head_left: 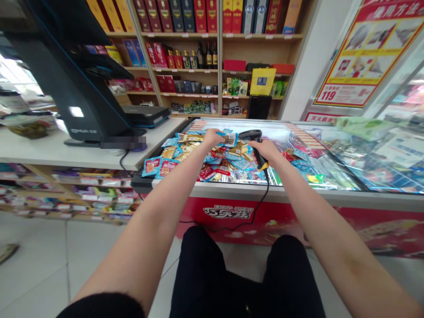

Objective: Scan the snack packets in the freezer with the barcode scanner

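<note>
My right hand (pixel 265 150) is wrapped round the handle of a black barcode scanner (pixel 251 134) with a yellow-orange end at its grip. The scanner's head points left, toward a small blue snack packet (pixel 231 140). That packet is pinched in my left hand (pixel 213 138), above the heap. Beneath both hands, a pile of snack packets (pixel 190 145) in blue, gold and red lies on the glass top of a chest freezer (pixel 278 191). From the scanner a black cable (pixel 265 194) hangs down over the freezer's red front.
On the left, a white counter (pixel 86 155) carries a black checkout terminal (pixel 86 106). Shelves (pixel 185 37) of boxes and bottles stand behind the freezer. More packets (pixel 301 161) lie to the right. My knees are close to the freezer's front.
</note>
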`<state>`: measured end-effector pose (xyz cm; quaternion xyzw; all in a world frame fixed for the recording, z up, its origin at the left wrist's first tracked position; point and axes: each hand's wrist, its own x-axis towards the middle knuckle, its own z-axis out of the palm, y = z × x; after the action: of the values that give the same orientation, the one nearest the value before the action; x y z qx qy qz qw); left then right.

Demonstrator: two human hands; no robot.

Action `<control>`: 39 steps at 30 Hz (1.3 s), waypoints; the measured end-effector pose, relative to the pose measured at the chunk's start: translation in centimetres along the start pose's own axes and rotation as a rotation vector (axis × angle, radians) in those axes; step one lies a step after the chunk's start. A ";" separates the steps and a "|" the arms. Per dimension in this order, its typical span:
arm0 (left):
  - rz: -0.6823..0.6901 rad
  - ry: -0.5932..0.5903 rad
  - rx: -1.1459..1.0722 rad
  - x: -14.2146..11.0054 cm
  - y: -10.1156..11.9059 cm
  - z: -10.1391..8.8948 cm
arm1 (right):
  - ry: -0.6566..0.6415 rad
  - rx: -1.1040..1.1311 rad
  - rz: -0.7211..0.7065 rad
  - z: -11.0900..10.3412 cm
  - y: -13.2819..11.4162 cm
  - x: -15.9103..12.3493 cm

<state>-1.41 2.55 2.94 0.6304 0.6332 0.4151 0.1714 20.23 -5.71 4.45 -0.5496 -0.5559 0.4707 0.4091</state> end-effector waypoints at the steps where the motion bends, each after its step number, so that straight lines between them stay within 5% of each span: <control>1: 0.009 0.002 -0.035 0.1 -0.3 -0.1 | -0.012 0.010 -0.012 0.2 -0.1 0.1; 16: 0.008 0.067 -0.177 -0.7 -1.7 0.0 | -0.035 0.022 0.035 1.8 -0.6 0.2; 24: 0.003 0.079 -0.076 -0.3 -2.0 0.1 | -0.027 0.018 0.016 1.7 -0.7 0.1; 34: 0.004 0.048 0.017 -0.1 -1.2 1.0 | -0.037 0.021 0.024 0.6 -0.3 0.3; 39: 0.011 -0.008 -0.032 0.0 -0.1 3.2 | -0.010 0.037 0.045 -1.4 1.0 0.4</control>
<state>0.88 3.54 0.93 0.6325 0.6226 0.4234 0.1816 21.77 -5.25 3.79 -0.5519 -0.5366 0.4928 0.4057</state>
